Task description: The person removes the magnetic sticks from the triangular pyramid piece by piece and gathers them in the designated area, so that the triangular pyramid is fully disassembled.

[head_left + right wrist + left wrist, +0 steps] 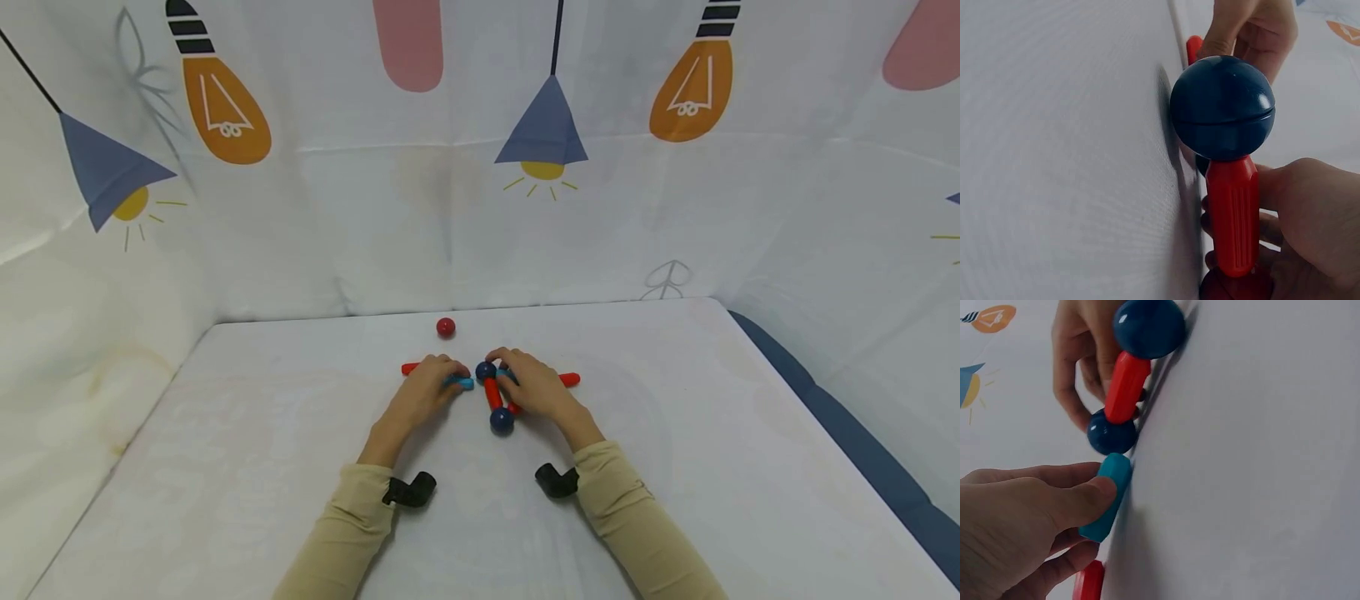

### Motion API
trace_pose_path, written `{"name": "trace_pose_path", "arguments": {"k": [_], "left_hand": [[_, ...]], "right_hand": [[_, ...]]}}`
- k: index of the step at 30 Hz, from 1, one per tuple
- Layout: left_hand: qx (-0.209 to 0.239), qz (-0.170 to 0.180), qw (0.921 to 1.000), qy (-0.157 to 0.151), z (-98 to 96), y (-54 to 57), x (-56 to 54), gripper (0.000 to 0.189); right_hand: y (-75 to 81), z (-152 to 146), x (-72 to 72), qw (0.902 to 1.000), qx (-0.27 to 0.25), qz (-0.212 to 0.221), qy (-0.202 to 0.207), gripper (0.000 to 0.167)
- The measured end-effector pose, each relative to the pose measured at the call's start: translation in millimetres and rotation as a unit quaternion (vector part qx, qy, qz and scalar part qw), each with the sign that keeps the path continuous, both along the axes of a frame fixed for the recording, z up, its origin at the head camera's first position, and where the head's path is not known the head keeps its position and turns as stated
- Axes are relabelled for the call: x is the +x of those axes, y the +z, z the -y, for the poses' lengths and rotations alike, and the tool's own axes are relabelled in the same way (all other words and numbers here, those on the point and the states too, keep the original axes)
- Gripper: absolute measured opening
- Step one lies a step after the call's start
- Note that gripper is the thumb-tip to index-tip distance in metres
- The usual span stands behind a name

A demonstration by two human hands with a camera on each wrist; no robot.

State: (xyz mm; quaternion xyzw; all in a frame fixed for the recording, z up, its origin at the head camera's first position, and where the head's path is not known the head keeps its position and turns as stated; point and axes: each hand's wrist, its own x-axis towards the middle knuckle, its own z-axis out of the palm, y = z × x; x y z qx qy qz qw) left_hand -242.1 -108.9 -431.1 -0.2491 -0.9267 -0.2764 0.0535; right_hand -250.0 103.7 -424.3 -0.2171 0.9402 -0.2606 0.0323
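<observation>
My left hand (427,388) pinches a light blue rod (1107,497) between thumb and fingers. The rod's tip is right by a dark blue ball (1112,432). That ball sits on one end of a red rod (1127,387), with a second dark blue ball (502,421) at the near end. My right hand (537,385) grips this ball-and-rod assembly, its fingers curled round the far side. Part of another light blue rod (507,376) shows at the right fingertips. In the right wrist view, a red rod (1233,219) runs from a dark blue ball (1222,107) to a red ball (1238,285).
A loose red ball (446,327) lies near the table's back edge. One red rod (408,368) lies beyond my left hand, another (570,379) to the right of my right hand. A printed cloth hangs behind the white table (247,467); a dark blue seat (847,417) is at right.
</observation>
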Motion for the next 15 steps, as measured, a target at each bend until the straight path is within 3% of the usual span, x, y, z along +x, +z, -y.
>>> {"name": "trace_pose_path", "arguments": {"k": [15], "left_hand": [[-0.021, 0.023, 0.9987, 0.04, 25.7, 7.8, -3.4, 0.017]], "right_hand": [[1.0, -1.4, 0.6, 1.0, 0.005, 0.008, -0.001, 0.034]]}}
